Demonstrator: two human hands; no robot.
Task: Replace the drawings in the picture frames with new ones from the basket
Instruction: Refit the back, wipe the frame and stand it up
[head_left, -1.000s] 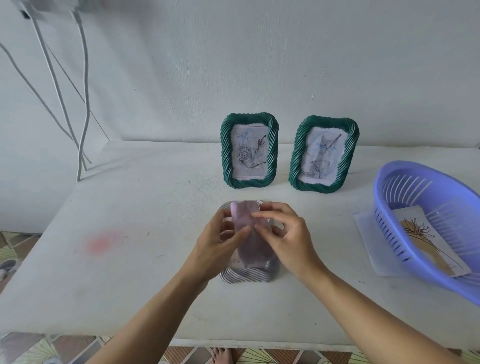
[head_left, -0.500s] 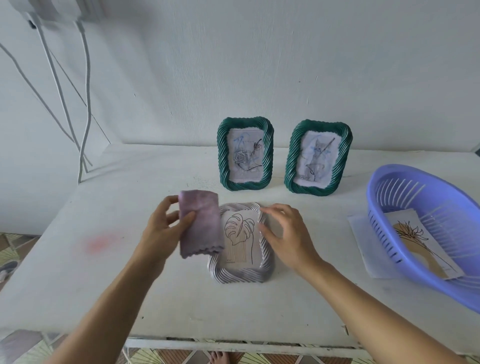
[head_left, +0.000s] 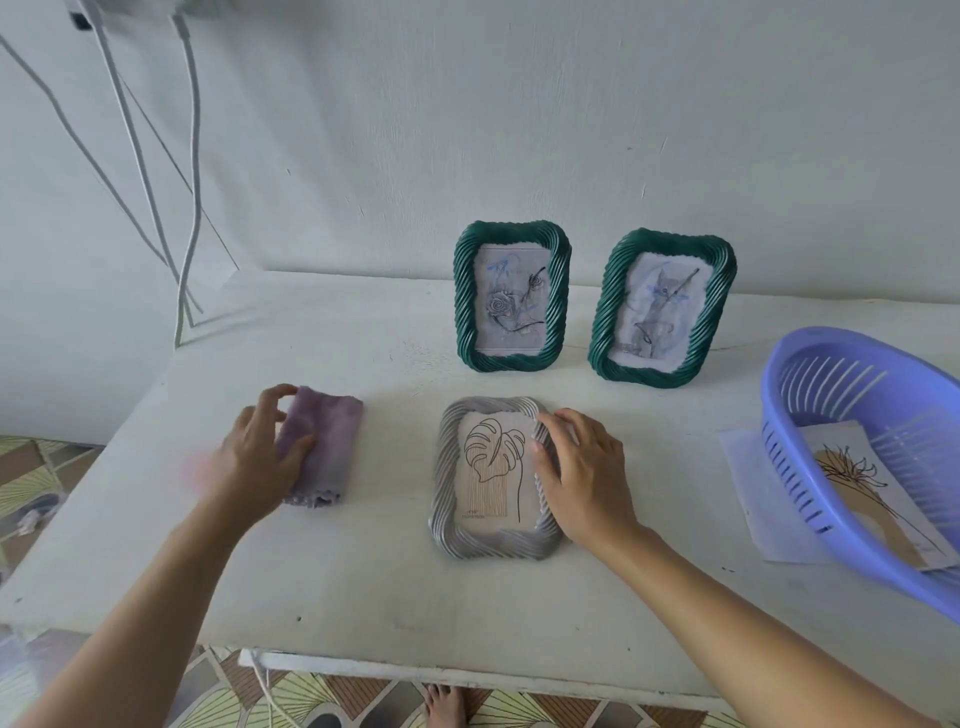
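White table (head_left: 363, 597): my right hand (head_left: 587, 478) grips the gray frame (head_left: 452, 535) by its right rim; my left hand (head_left: 249, 467) has carried the gripped cloth (head_left: 327, 447) leftward.

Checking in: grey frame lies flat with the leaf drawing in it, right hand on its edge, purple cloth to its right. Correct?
Not quite: the head view shows the purple cloth left of the grey frame, held by the left hand. The rest holds.

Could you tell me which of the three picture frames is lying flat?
The grey frame with the leaf drawing, touched by the right hand; both green frames stand upright behind it.
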